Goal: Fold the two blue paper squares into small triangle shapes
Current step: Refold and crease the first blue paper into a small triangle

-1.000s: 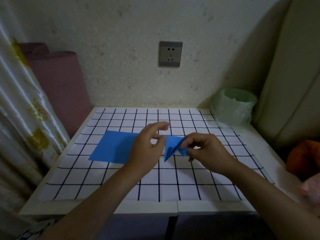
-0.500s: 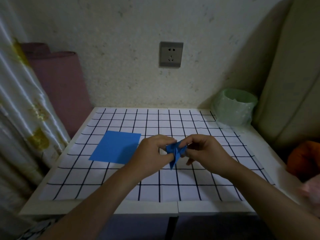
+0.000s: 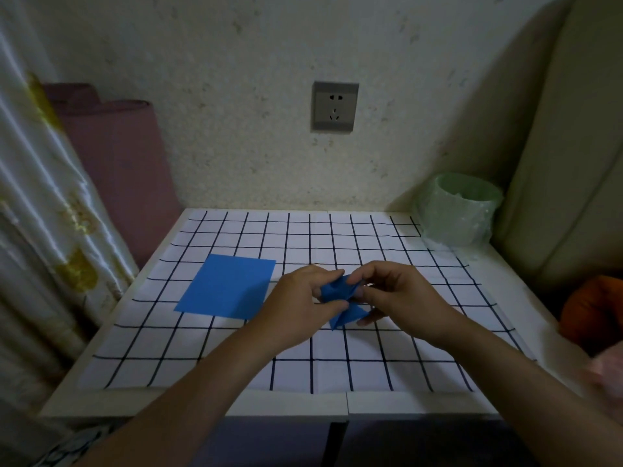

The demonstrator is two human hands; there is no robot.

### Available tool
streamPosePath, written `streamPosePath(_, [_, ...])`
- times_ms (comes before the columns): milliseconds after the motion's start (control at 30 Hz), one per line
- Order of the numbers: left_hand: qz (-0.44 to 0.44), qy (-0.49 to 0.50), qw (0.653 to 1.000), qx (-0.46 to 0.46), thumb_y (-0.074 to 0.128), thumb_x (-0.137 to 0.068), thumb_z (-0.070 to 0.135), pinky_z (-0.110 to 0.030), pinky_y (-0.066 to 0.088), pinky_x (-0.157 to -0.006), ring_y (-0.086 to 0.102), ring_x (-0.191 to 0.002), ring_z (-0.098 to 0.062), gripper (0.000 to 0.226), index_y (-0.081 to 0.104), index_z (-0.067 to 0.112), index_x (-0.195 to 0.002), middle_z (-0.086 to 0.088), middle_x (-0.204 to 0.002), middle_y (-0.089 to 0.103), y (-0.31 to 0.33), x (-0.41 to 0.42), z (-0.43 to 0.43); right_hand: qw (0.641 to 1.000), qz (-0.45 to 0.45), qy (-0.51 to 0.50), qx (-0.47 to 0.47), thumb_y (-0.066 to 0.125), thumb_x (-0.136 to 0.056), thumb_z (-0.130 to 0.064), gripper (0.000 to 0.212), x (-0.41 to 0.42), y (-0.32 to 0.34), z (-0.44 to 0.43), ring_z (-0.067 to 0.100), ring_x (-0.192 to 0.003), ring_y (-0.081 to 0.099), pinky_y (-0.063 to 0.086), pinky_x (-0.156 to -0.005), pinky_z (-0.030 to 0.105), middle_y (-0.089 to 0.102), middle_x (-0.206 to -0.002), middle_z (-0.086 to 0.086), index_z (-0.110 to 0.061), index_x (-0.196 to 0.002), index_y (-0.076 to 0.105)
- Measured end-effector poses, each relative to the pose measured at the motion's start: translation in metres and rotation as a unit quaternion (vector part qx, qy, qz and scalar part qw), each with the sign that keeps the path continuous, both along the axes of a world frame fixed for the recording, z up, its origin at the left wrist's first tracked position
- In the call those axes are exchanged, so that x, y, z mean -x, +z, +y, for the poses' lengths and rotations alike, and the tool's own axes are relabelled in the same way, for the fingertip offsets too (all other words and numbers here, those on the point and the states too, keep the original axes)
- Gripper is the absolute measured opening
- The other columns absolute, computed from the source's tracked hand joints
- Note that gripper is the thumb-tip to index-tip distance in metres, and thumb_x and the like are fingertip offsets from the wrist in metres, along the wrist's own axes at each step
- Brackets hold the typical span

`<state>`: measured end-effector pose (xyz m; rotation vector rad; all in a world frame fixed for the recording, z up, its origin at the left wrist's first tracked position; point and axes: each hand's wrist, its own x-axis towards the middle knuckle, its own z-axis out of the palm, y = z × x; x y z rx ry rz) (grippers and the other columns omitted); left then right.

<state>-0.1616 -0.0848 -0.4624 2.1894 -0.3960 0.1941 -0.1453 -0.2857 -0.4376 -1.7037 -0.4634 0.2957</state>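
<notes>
blue papers number two — one flat square (image 3: 226, 286), one folded piece (image 3: 338, 295) pinched by left hand (image 3: 296, 306) and right hand (image 3: 401, 298).

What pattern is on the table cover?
A white cover with a dark grid of squares, seen in the head view.

Head view looks forward and down, close over the table (image 3: 421, 404).

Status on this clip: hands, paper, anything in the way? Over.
Hands: left hand and right hand both pinching the part-folded blue paper over the grid mat. Second blue square flat, unfolded, left of the hands. Nothing seen in the way.
</notes>
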Motion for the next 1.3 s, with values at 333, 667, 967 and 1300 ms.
streamPosePath(333, [0.041,-0.023,0.999,0.003,0.046,-0.102,0.029,-0.032,0.056,-0.090,0.059,-0.106,-0.006,0.039,0.051,0.027,-0.141,0.010,-0.131,0.056,-0.002,-0.003,0.001,0.999,0.002,0.004,0.041,0.060,-0.094,-0.007,0.010,-0.002,0.002,-0.005,0.024,-0.091,0.071,0.061,-0.069,0.043,0.073,-0.099,0.006,-0.010,-0.097,0.068])
streamPosePath(667, [0.083,-0.015,0.993,0.080,0.041,-0.104,0.029,-0.035,0.061,-0.077,0.066,-0.090,-0.005,0.031,0.055,0.039,-0.129,0.014,-0.117,0.060,-0.001,0.003,-0.004,0.996,-0.043,-0.069,0.042,0.071,-0.088,-0.018,0.003,0.004,0.000,0.007,0.024,-0.076,0.073,0.060,-0.062,0.048,0.072,-0.093,0.003,-0.018,-0.085,0.070])
streamPosePath(967, [0.080,0.038,0.982,0.165,0.068,-0.089,0.028,-0.020,0.058,-0.063,0.071,-0.076,-0.007,0.023,0.076,0.047,-0.078,0.015,-0.078,0.074,0.012,-0.004,0.005,0.997,-0.066,-0.034,0.031,0.070,-0.088,-0.010,0.011,0.000,-0.003,0.001,0.020,-0.085,0.073,0.060,-0.062,0.033,0.072,-0.101,-0.002,-0.021,-0.088,0.069])
streamPosePath(1300, [0.156,-0.007,0.960,0.232,0.058,-0.097,0.016,-0.024,0.059,-0.068,0.069,-0.092,-0.003,0.025,0.075,0.035,-0.097,0.015,-0.094,0.073,0.011,-0.004,0.005,0.908,-0.359,-0.010,0.217,0.060,-0.091,-0.026,0.048,-0.001,-0.007,-0.005,0.005,-0.092,0.060,0.055,-0.067,0.022,0.053,-0.112,-0.018,-0.043,-0.135,0.053])
